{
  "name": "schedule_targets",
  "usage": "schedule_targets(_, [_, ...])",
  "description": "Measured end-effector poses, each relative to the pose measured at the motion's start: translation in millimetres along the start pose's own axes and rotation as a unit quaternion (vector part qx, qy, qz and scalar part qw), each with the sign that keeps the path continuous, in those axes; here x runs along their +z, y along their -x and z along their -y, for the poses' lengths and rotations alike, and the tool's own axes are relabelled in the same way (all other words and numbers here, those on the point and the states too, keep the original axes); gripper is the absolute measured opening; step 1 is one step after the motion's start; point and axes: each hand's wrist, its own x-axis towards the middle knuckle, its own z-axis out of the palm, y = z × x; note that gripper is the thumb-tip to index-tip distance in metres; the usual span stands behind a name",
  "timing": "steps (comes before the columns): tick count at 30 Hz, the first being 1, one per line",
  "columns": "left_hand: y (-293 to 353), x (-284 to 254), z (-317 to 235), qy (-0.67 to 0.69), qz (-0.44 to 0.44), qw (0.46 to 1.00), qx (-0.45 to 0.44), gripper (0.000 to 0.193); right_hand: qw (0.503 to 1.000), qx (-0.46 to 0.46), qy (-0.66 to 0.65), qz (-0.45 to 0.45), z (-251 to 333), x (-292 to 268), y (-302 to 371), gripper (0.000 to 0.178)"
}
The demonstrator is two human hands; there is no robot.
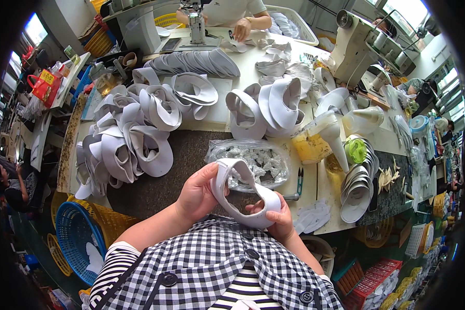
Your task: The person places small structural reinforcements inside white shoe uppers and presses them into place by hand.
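Note:
Between my two hands is a white shoe upper [221, 182], a closed loop with an opening through its middle, held up just in front of my checked apron. My left hand [199, 185] grips its left side, thumb on top. The fingers of my right hand [281, 219] close round its lower right end. Just beyond it lies a clear plastic-lined tray [280, 178] of small shiny silvery pieces. To the left spreads a large pile of similar white uppers [157, 155], and a smaller stack of uppers [247, 116] stands behind the tray.
Right of the tray are a yellow glue container [310, 146], a translucent cone-shaped bottle [336, 137], a green tape roll [355, 151] and a nested stack of white pieces [355, 199]. Across the table, a co-worker's hand [242, 29] is beside a sewing machine [197, 26]. A blue basket [80, 235] stands lower left.

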Motion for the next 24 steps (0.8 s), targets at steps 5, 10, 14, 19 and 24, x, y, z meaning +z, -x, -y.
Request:
schedule_targets(5, [-12,5,-1,0.017,0.002,0.999,-0.029,0.035,0.996,0.059,0.007,0.063,4,-15,-3,0.05])
schedule_targets(10, [-6,-5,15,-0.011,0.122,0.984,-0.129,0.09,0.985,-0.03,-0.168,-0.024,0,18,-18,0.032])
schedule_targets(14, [-2,-12,40,-0.16,-0.007,0.987,-0.024,0.049,0.997,-0.032,-0.069,-0.031,-4,22,-19,0.043])
schedule_targets(19, [9,4,33,-0.168,-0.001,0.985,0.029,0.036,0.993,-0.07,-0.051,-0.081,-20,17,-10,0.031])
schedule_targets(24, [13,-8,46,-0.214,-0.078,0.965,0.129,0.036,0.984,-0.129,0.004,-0.124,-27,25,-3,0.023])
